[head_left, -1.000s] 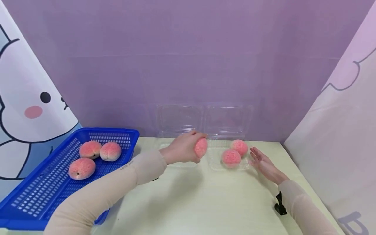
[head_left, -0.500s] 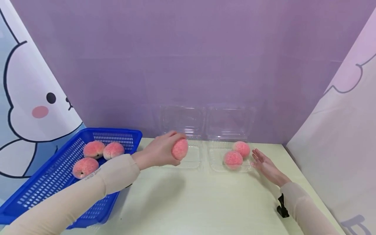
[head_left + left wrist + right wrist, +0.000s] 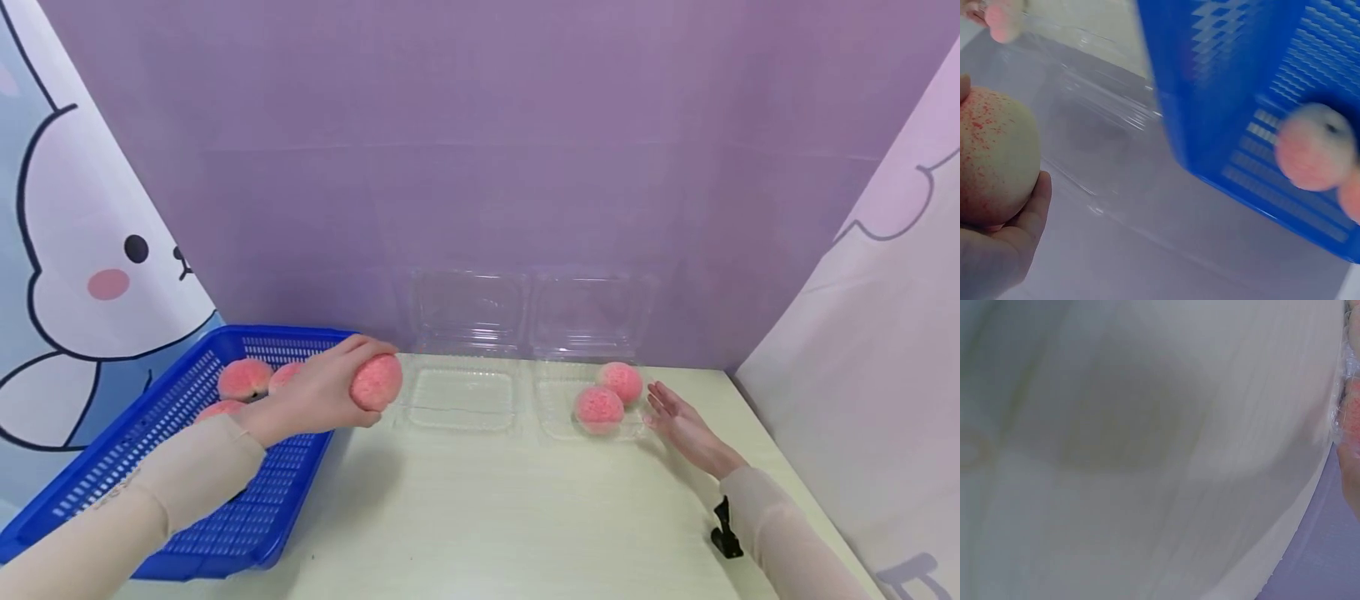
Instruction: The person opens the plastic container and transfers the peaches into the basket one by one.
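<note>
My left hand [image 3: 315,398] grips a pink peach [image 3: 377,382] in the air beside the basket's right rim. The left wrist view shows that peach [image 3: 1000,156] up close, its pale side toward the camera. Two more peaches, a front one [image 3: 599,410] and a back one [image 3: 621,382], sit in the right half of a clear plastic clamshell box [image 3: 551,412]. My right hand [image 3: 690,429] is beside that box's right edge, fingers straight and holding nothing. Only its edge [image 3: 1351,481] enters the right wrist view.
A blue plastic basket [image 3: 273,533] stands at the left with several peaches, including one [image 3: 245,379], partly hidden by my left forearm. The clamshell's left tray [image 3: 461,400] holds nothing. Clear lids [image 3: 471,308] stand upright against the purple backdrop [image 3: 480,167].
My left hand has moved left with the peach, from above the clear box to the basket's edge. The left tray is now uncovered. My right hand has stayed beside the box.
</note>
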`<state>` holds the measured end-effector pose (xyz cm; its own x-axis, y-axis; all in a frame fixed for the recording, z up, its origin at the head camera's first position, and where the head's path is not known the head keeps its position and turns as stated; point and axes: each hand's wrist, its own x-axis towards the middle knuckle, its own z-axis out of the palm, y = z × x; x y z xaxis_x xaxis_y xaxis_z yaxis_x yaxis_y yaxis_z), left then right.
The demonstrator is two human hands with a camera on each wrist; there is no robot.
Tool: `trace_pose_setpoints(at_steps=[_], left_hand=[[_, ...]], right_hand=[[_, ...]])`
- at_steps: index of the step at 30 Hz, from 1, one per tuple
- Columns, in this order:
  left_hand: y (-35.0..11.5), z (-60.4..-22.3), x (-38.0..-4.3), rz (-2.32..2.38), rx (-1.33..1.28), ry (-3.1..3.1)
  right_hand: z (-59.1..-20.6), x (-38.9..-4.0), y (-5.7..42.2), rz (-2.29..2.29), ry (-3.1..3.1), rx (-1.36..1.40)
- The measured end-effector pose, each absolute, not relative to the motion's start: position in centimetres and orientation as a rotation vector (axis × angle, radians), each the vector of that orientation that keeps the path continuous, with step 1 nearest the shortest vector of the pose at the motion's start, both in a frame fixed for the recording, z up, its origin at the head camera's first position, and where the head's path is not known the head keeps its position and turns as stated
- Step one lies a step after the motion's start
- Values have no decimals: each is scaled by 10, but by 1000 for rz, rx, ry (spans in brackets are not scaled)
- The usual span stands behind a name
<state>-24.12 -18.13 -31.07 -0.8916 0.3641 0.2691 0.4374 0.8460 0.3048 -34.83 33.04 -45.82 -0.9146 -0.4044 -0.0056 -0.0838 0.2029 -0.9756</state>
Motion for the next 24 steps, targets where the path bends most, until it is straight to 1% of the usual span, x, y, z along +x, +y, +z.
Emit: trace_pose_setpoints(at_steps=[6,17,24], left_hand=[[-214,-314,-238,-478,-528,-2845],[-266,-333,-235,-470,-338,-2932],[-286,-353,-235,-396,-357,-2933]], right_hand=[[-457,-347,332,-1765,2233,-434],[-456,-346,331,-1746,2234,-416],[-457,-348,330,-1752,2221,-415]])
